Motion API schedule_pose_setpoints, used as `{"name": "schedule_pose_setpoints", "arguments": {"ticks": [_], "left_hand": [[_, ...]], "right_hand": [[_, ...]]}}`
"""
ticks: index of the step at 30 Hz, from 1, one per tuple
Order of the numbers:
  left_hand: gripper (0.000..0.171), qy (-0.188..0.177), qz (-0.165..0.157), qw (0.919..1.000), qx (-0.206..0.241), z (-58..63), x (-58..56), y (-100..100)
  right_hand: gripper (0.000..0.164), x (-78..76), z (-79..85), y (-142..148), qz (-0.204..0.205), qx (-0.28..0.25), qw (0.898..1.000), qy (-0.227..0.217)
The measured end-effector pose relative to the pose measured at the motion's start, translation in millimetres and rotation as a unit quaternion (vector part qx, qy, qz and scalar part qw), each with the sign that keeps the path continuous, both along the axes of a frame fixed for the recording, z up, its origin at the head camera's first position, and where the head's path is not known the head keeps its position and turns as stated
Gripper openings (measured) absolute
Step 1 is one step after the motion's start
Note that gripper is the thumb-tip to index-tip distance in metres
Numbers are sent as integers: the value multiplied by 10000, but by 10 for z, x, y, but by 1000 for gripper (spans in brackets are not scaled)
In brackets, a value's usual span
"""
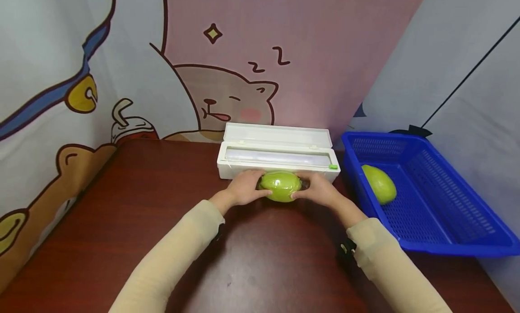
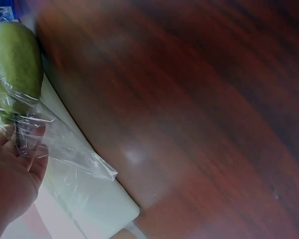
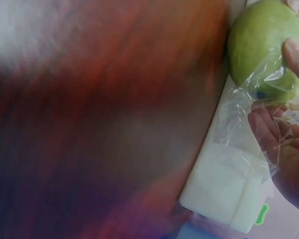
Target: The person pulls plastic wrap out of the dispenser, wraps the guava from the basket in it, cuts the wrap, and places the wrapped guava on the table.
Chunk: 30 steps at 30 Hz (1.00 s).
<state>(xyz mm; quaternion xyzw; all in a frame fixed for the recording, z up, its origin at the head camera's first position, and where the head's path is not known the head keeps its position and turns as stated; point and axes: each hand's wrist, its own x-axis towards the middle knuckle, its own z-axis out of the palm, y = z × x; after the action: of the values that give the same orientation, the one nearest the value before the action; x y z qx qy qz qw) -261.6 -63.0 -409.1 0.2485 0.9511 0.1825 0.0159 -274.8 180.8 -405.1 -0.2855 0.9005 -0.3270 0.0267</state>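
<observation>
A green mango (image 1: 280, 185) with clear plastic film (image 2: 65, 139) over it is held up between both hands, just in front of the white cling film dispenser (image 1: 278, 157). My left hand (image 1: 246, 186) grips its left end, thumb on the near side and fingers behind. At the other end my right hand (image 1: 318, 189) holds it the same way, with the right thumb (image 3: 295, 57) pressing the skin. Loose film hangs past both ends of the fruit, and in the wrist views it lies over the curled fingers. The mango's far side is hidden.
The dispenser's lid (image 1: 278, 134) stands raised, and a green slider (image 1: 333, 167) sits at its right end. To the right, a blue basket (image 1: 459, 249) contains another green mango (image 1: 379, 184). A printed cloth (image 1: 325, 55) hangs behind the dark red wooden table (image 1: 260, 263).
</observation>
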Motion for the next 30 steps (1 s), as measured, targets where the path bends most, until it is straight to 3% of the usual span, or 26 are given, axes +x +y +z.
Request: {"name": "schedule_pose_setpoints", "arguments": {"ticks": [7,11,14,17,19,22,25,30], "left_hand": [[64,-277,97,9996,60,-1,2,26],[63,-327,110,9994,65,-3,-4,24],[62,-288,72,9996,-6,4,-6,16],[62,-240,-3,9997,-78,17,-10,9],[63,-223,-55,9997,-108,23,-15,8],[63,-233,-80,9997,-22,23,-14,4],[64,-181,-52,9998,84,-1,-3,-7],[67,19,-5,9997,229,-64,39,-19]], "right_hand": [[53,-25,48,42,152,88,9992,-359],[54,-4,55,38,85,222,9996,-174],[64,55,71,17,-226,730,9966,296],[79,135,107,7,-618,1417,9843,851],[83,175,139,17,-929,1476,9793,1028],[84,198,191,66,-1509,1077,9749,1233],[87,165,211,141,-2004,671,9694,1248],[96,89,185,271,-2354,684,9671,673]]}}
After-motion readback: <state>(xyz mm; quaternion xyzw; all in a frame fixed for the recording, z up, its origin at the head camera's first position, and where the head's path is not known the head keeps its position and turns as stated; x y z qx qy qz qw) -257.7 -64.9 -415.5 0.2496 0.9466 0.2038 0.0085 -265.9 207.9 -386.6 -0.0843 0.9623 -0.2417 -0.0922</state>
